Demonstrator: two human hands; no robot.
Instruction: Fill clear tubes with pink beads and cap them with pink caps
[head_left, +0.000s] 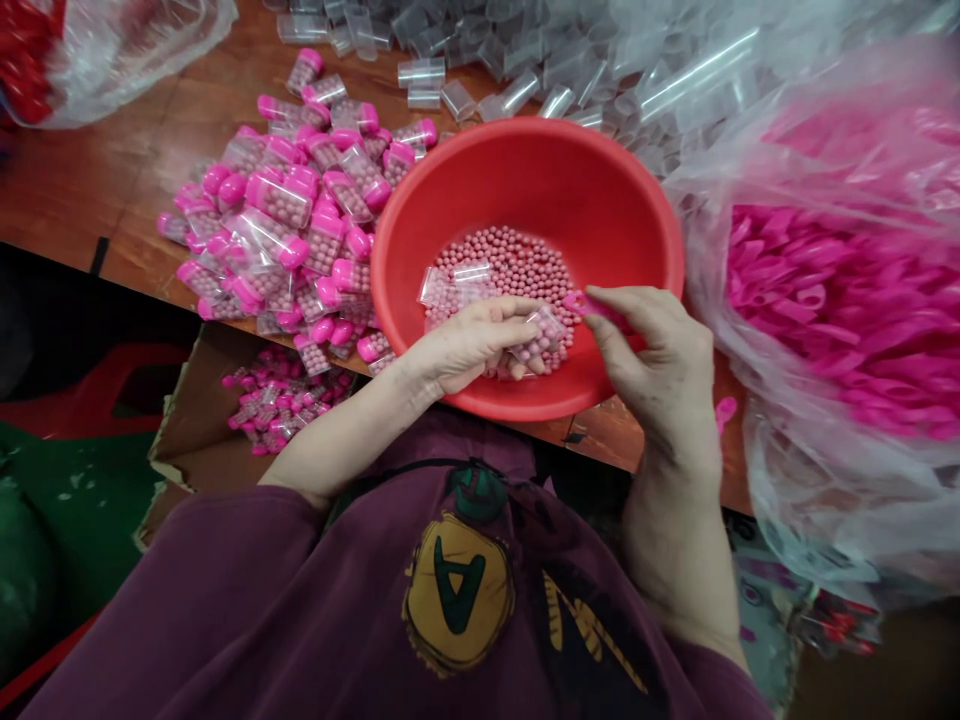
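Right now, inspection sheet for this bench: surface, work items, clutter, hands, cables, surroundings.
Surface: brown wood-look table, heavily loaded.
Work items: red bowl holding loose pink beads and clear tubes; heap of pink-capped tubes to its left.
Clutter: stray pink piece near the clear bag of pink pieces; clear tubes piled behind the bowl.
Left hand: holds a bead-filled tube over the bowl.
Right hand: pinches a small pink plastic part.
Cables: nothing seen.
Surroundings: cardboard box of capped tubes below the table edge; plastic bag with red contents, far left.
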